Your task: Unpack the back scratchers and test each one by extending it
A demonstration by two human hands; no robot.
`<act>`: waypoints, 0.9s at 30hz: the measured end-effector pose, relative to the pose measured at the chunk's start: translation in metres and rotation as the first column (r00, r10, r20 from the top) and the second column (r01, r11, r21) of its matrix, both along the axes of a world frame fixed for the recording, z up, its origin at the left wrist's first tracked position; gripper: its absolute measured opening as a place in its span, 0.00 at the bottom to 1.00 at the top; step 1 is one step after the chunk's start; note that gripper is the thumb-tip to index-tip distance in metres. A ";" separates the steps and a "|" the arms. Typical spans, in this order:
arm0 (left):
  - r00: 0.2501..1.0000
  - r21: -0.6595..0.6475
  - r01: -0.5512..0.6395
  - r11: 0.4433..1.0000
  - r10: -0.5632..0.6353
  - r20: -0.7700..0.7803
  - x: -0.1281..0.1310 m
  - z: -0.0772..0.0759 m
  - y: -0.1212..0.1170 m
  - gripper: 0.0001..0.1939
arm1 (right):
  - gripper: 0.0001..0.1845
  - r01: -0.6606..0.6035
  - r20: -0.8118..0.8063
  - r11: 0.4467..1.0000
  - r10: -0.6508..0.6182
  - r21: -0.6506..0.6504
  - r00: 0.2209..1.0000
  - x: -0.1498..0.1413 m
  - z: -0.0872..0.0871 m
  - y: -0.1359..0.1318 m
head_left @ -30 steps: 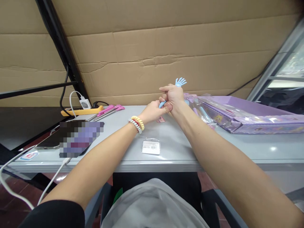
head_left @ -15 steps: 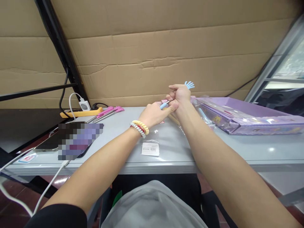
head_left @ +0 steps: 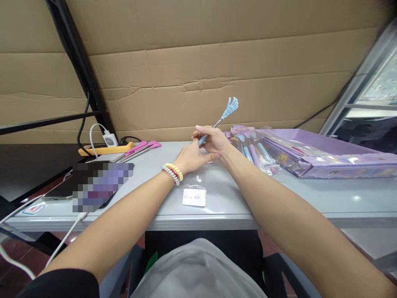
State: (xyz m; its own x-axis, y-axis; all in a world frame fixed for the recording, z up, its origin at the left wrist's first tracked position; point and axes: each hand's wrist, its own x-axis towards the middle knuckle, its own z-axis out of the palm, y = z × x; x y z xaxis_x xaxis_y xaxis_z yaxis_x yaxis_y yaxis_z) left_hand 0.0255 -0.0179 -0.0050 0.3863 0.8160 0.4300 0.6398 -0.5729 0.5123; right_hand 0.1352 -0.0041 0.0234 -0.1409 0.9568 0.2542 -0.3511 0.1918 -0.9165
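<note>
The blue back scratcher (head_left: 218, 122) sits between the two hands above the table (head_left: 313, 205), slanting so that its head (head_left: 230, 108) points to 1 o'clock. The likeliest mishap is a slip: the right hand (head_left: 214, 140) is closed loosely around the handle (head_left: 202, 140), and a smooth grip like that could turn or slide if pressed from the low end. The left hand (head_left: 190, 158) is right up against that end, thumb laid towards the right palm; whether its fingers grip the handle I cannot tell — they are partly hidden. A sudden pull could also swing the head into the cardboard wall (head_left: 173, 87) at 12 o'clock, since it sticks out well past the fingers.

As for its looks, the head is a pale blue little hand with spread fingers, on a thin shiny metal rod, with a handle in a similar blue.

Further out, a clear packet with a white card (head_left: 194, 197) lies at 6 o'clock, near the left wrist — a dragging forearm might shift it. At 3 o'clock are bagged scratchers (head_left: 253, 155), then a purple box (head_left: 350, 165); at 9 o'clock, pink scratchers (head_left: 141, 149), and at 8, two phones (head_left: 105, 182)
</note>
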 end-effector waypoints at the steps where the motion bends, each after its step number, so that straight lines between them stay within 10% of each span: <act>1: 1.000 0.006 0.007 1.000 -0.007 0.002 0.001 0.000 -0.001 0.39 | 0.12 -0.021 0.011 1.000 0.021 0.007 1.000 0.000 0.000 -0.001; 7: 0.999 0.035 -0.035 0.999 0.035 0.009 0.003 0.006 -0.006 0.21 | 0.12 0.117 -0.070 0.992 -0.120 -0.049 0.990 -0.005 0.004 -0.001; 17: 0.983 0.007 -0.174 0.985 0.175 -0.063 -0.002 0.011 -0.004 0.27 | 0.13 0.345 -0.342 0.922 -0.386 -0.175 0.857 -0.002 0.015 0.005; 27: 0.997 -0.096 -0.067 0.993 0.064 -0.042 0.010 0.015 -0.009 0.33 | 0.18 0.537 -0.433 0.809 -0.584 -0.240 0.687 0.024 0.019 0.016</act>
